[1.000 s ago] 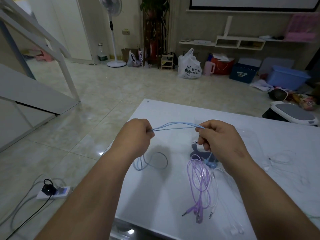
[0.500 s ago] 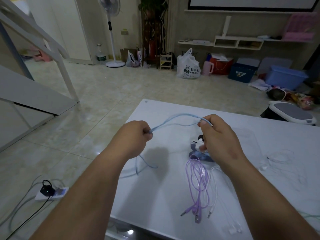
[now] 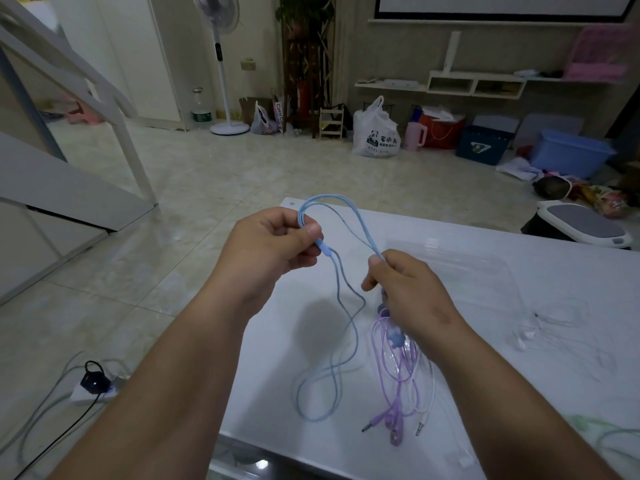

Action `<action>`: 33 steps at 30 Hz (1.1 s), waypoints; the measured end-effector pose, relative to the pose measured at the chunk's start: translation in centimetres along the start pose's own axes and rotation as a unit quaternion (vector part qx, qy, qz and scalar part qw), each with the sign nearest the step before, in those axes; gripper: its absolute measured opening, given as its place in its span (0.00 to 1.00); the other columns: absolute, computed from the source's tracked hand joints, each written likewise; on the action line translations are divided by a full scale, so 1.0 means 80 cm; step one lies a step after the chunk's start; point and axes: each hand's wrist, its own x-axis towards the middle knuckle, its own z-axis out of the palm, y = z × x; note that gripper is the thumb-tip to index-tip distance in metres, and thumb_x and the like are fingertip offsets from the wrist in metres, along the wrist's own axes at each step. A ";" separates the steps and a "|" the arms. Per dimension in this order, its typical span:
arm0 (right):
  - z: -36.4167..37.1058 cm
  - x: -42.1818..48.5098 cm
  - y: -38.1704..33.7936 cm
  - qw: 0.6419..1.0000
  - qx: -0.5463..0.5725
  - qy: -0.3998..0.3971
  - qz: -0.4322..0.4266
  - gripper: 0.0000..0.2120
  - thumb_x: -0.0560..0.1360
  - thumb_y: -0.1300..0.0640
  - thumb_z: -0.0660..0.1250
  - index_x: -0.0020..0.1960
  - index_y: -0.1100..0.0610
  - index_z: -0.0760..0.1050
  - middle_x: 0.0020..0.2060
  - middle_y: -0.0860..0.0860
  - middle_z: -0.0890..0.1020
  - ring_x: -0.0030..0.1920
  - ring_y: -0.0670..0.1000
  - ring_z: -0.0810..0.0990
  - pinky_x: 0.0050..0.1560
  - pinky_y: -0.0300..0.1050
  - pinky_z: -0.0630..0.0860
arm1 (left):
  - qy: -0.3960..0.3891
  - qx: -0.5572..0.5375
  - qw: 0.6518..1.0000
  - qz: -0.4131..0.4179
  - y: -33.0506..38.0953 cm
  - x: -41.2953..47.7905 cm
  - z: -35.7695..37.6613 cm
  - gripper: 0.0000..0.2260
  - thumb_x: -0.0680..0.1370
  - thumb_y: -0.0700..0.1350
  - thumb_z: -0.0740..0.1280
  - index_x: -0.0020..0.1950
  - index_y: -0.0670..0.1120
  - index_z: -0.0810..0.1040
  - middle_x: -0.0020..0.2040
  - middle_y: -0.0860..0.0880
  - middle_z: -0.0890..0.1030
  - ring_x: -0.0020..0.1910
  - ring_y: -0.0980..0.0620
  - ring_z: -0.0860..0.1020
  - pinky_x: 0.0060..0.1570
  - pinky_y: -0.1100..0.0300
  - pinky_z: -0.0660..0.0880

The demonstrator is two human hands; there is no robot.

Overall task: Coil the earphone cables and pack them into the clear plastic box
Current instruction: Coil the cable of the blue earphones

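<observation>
The thin pale-blue cable (image 3: 329, 195) arches between both hands, its slack looping on the bench (image 3: 277, 358) toward 6 o'clock. The left hand (image 3: 273, 251) pinches its fold in its fingers; the right hand (image 3: 412, 296) pinches one strand.

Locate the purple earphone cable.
Head view, lower centre-right: the purple earphone cable lies on the white table, below the right hand, between the blue cable and a white cable.

Blue cable (image 3: 325, 247): smooth, matt plastic sheath
Table (image 3: 277, 375): glossy white top
Box (image 3: 485, 271): clear plastic
Floor (image 3: 242, 174): polished tile
</observation>
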 end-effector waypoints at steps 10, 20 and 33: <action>0.019 -0.001 0.014 0.992 0.001 -0.124 -0.033 0.02 0.73 0.57 0.71 0.44 0.55 0.81 0.32 0.46 0.82 0.32 0.42 0.78 0.37 0.37 0.75 | 0.040 -0.096 0.995 0.002 0.000 0.005 0.003 0.08 0.80 0.39 0.63 0.42 0.42 0.76 0.36 0.46 0.83 0.33 0.50 0.79 0.35 0.60 0.78; -0.005 0.002 0.013 0.980 -0.131 -0.145 -0.024 0.14 0.78 0.48 0.65 0.38 0.55 0.79 0.27 0.48 0.82 0.23 0.45 0.69 0.28 0.38 0.68 | 0.210 0.113 0.970 0.055 -0.012 0.014 0.000 0.08 0.80 0.50 0.63 0.43 0.50 0.73 0.31 0.50 0.71 0.28 0.54 0.67 0.27 0.62 0.65; -0.019 0.013 0.013 0.995 -0.054 -0.081 0.026 0.09 0.72 0.57 0.68 0.41 0.62 0.81 0.25 0.48 0.80 0.32 0.52 0.71 0.35 0.44 0.69 | 0.212 0.116 0.970 0.000 -0.019 0.019 -0.011 0.07 0.80 0.46 0.63 0.44 0.50 0.77 0.38 0.50 0.80 0.31 0.55 0.74 0.36 0.57 0.75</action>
